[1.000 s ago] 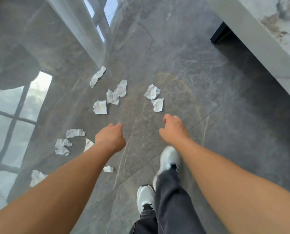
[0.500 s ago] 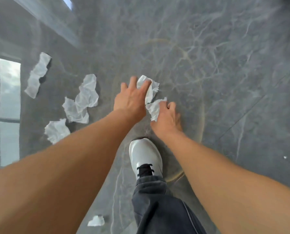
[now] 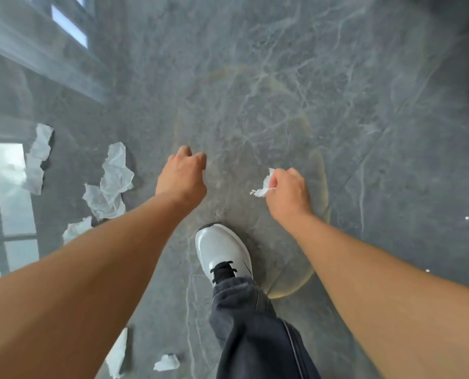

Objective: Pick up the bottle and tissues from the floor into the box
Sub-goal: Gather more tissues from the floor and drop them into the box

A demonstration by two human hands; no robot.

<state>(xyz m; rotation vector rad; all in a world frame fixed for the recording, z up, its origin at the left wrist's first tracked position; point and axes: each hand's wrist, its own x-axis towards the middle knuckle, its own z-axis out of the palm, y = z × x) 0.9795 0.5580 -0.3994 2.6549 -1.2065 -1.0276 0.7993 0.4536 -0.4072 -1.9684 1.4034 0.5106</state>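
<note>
Both of my arms reach down over a glossy grey marble floor [image 3: 282, 77]. My right hand [image 3: 289, 192] is closed on a crumpled white tissue [image 3: 263, 187], whose end sticks out to the left of the fist. My left hand [image 3: 182, 179] is a closed fist; only a pale sliver of tissue shows at its right edge. Several more crumpled tissues lie on the floor to the left: a long strip [image 3: 38, 160], a large piece [image 3: 115, 173], one under my forearm [image 3: 76, 228], and small ones near the bottom [image 3: 167, 362]. No bottle or box is in view.
My white shoe [image 3: 222, 250] and dark trouser leg [image 3: 255, 324] stand between my arms. Window reflections [image 3: 6, 187] shine on the floor at left. Two tiny white specks [image 3: 467, 218] lie at right.
Each hand has closed on one of the two tissues ahead of my shoe and lifted it off the floor. The hands have moved apart.
</note>
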